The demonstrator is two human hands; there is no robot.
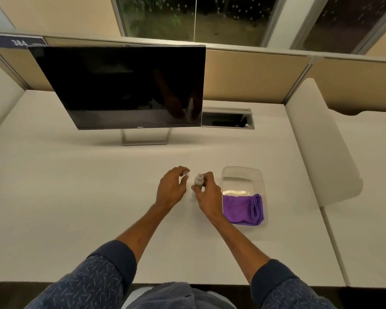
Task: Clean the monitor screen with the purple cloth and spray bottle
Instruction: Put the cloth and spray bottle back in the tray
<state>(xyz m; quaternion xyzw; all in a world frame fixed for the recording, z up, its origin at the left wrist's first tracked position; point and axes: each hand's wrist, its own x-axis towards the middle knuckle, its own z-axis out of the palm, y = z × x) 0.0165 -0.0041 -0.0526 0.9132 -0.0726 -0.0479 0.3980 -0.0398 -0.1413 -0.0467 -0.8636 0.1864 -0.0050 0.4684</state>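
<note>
A dark, switched-off monitor stands on its silver stand at the back left of the white desk. My right hand grips a small whitish spray bottle upright near the desk's middle. Just left of it, my left hand pinches the bottle's small clear cap between its fingertips, apart from the nozzle. A folded purple cloth lies in the near half of a clear plastic tray to the right of my hands.
An open cable hatch sits in the desk behind the monitor's right edge. Beige partition panels run along the back. A white divider borders the desk on the right, and another stands at the left edge.
</note>
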